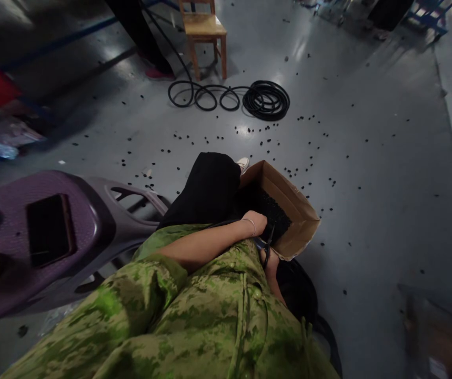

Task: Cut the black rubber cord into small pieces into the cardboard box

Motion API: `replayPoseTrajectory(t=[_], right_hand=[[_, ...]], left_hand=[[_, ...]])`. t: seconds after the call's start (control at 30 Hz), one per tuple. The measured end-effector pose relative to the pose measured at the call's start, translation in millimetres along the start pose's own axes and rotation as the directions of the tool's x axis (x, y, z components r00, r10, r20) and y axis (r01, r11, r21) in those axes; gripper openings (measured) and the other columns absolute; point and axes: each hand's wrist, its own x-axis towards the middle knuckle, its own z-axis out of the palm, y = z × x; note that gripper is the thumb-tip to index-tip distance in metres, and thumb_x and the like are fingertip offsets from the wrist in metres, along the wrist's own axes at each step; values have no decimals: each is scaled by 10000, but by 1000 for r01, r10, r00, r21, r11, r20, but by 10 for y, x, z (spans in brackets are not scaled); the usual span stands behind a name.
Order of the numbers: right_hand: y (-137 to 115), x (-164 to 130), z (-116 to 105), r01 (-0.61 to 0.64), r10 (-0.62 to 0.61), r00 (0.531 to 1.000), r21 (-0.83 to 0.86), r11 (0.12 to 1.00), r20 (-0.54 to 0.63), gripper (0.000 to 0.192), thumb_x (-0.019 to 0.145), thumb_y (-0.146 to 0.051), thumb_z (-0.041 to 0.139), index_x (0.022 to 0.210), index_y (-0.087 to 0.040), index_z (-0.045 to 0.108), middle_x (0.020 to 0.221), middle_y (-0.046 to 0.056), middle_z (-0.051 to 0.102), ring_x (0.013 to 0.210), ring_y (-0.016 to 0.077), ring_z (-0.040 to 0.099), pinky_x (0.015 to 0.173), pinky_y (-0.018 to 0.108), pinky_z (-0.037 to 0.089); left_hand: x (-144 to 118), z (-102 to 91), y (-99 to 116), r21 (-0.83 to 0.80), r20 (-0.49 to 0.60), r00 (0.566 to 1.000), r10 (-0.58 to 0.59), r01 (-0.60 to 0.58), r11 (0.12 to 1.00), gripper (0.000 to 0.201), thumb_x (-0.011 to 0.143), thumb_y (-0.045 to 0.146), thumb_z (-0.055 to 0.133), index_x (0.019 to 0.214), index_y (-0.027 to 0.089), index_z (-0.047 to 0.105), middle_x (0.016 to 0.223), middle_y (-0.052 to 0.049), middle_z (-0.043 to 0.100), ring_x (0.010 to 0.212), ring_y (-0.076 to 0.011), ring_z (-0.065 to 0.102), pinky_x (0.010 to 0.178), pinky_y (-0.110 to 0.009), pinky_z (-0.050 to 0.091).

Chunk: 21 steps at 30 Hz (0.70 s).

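Just ahead of our left fingers (262, 223) and right fingers (273, 259) we have the box (290, 196), with small pieces (273, 211) in it. The scissors-like tool (268, 247) sits in our right fingers, at the box's near side. Well left of our fingers stands the stool (10, 189), a phone (48, 229) on it. Farther ahead, loose pieces (269, 140) lie on the floor (383, 210), then the coil (250, 105), with the chair (204, 23) beyond, leftward.

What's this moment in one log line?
left hand: curled at open cardboard box, grip unclear | right hand: holds black scissors | box: small black pieces inside | floor: black bits scattered
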Motion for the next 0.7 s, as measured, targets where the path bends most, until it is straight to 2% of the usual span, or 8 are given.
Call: replayPoseTrajectory(t=[0.3,0.47,0.63,0.7], right_hand=[[-71,-42,-23,-25,24,1000,61,998,17,373,675,-460,491,737,-132,658,760,117,688,707,243,590,691,318,468],[-163,-89,-100,-58,46,995,152,987,84,342,678,-440,509,786,-149,653,779,69,675,735,217,576,725,300,468],[-226,-141,-186,-145,111,980,208,967,165,285,655,-444,552,691,-169,614,707,34,636,692,198,555,702,293,463],[-247,-150,-202,-134,105,984,210,969,145,269,642,-440,564,655,-174,607,670,26,626,665,195,554,672,287,465]], left_hand=[[16,15,-8,-24,-10,1000,-13,13,1000,272,853,248,486,994,106,669,984,-181,686,930,-257,652,763,-315,503],[5,-23,-29,-76,-38,998,-52,49,996,290,865,287,470,1006,114,656,995,-175,681,912,-247,655,760,-312,500],[-14,-56,-30,-98,-55,997,-52,46,994,326,889,323,423,1036,125,636,1012,-160,676,939,-230,647,775,-295,493],[-17,-53,-26,-95,-54,998,-37,32,995,332,892,328,416,1048,126,628,1009,-158,677,946,-231,645,775,-297,493]])
